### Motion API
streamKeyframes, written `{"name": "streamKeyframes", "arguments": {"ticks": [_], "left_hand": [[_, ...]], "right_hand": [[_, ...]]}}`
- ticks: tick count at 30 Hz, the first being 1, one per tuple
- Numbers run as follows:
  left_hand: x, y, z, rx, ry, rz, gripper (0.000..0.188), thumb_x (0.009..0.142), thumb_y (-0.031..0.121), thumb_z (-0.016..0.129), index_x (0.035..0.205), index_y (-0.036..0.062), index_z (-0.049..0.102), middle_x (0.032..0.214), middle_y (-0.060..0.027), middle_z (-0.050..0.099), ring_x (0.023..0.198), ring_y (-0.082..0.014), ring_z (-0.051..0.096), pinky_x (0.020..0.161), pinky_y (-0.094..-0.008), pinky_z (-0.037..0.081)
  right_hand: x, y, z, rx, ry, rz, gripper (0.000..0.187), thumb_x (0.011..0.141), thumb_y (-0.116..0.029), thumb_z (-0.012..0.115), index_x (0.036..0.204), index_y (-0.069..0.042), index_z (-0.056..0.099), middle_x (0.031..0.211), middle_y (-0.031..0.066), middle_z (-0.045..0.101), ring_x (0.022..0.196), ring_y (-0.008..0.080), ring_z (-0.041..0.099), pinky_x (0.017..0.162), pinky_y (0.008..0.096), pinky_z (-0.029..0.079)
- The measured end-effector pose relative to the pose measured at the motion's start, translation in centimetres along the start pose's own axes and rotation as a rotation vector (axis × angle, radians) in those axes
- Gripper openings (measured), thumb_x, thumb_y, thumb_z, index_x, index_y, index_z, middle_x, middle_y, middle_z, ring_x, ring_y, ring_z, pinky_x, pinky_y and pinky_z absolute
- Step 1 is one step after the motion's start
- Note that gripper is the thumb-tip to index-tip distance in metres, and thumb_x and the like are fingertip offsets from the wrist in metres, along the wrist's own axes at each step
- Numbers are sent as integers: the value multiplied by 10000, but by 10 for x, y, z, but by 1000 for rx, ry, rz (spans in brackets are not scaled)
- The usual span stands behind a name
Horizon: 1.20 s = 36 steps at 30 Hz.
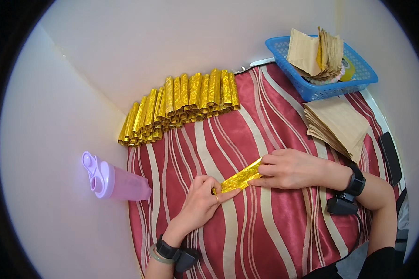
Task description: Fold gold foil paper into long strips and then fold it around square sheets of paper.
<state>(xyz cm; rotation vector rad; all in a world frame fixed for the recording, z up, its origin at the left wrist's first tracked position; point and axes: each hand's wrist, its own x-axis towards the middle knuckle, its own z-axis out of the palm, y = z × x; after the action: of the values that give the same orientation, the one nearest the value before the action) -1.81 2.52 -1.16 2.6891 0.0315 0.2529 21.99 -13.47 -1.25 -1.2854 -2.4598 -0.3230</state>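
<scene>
A strip of shiny gold foil paper (239, 179), folded long and narrow, lies slanted between my two hands just over the striped red cloth. My left hand (202, 200) pinches its lower left end, with the index finger stretched along the near edge. At the upper right end, my right hand (288, 169) grips the foil between thumb and fingers. Beyond them, a stack of rolled gold foil pieces (186, 95) lies in rows against the wall. Parts of the strip's ends are hidden under my fingers.
A lilac shaker bottle (125, 181) stands at the left. Far right is a blue basket (312, 93) holding brown paper and a yellow item. In front of it lies a stack of brown paper sheets (342, 123), with a black phone (390, 158) at the table's right edge.
</scene>
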Motion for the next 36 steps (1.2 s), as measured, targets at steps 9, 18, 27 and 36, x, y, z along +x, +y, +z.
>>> {"name": "streamKeyframes", "arguments": {"ticks": [9, 18, 27, 36], "left_hand": [[-2, -3, 0, 84, 8, 54, 426, 799, 22, 657, 1138, 274, 708, 1287, 1, 587, 1244, -322, 430, 1040, -454, 351], [-4, -3, -3, -62, -146, -88, 419, 862, 51, 607, 1195, 297, 667, 1445, 53, 470, 1440, -352, 209, 1137, -607, 128], [-7, -4, -2, -35, -153, -103, 424, 856, 62, 610, 1191, 317, 666, 1452, 69, 458, 1437, -352, 217, 1131, -631, 118], [-5, 0, -1, -67, -169, -131, 406, 871, 68, 609, 1190, 312, 668, 1448, 49, 466, 1442, -337, 212, 1134, -624, 106]], "right_hand": [[-1, -1, 0, 110, 15, 62, 318, 785, -153, 607, 1086, -89, 686, 977, 48, 559, 971, 206, 550, 804, 315, 481], [-10, 2, -6, 217, -193, 162, 403, 871, -253, 600, 1257, -136, 609, 1417, 168, 458, 1318, 289, 439, 1084, 436, 367], [-6, -9, -6, 265, -252, 217, 592, 913, -527, 513, 1346, -124, 529, 1451, 260, 358, 1370, 368, 336, 1129, 483, 254], [15, -34, 23, 228, -123, 227, 1035, 824, -685, 520, 1351, 183, 317, 1423, 370, 309, 1376, 439, 291, 1136, 450, 259]]}}
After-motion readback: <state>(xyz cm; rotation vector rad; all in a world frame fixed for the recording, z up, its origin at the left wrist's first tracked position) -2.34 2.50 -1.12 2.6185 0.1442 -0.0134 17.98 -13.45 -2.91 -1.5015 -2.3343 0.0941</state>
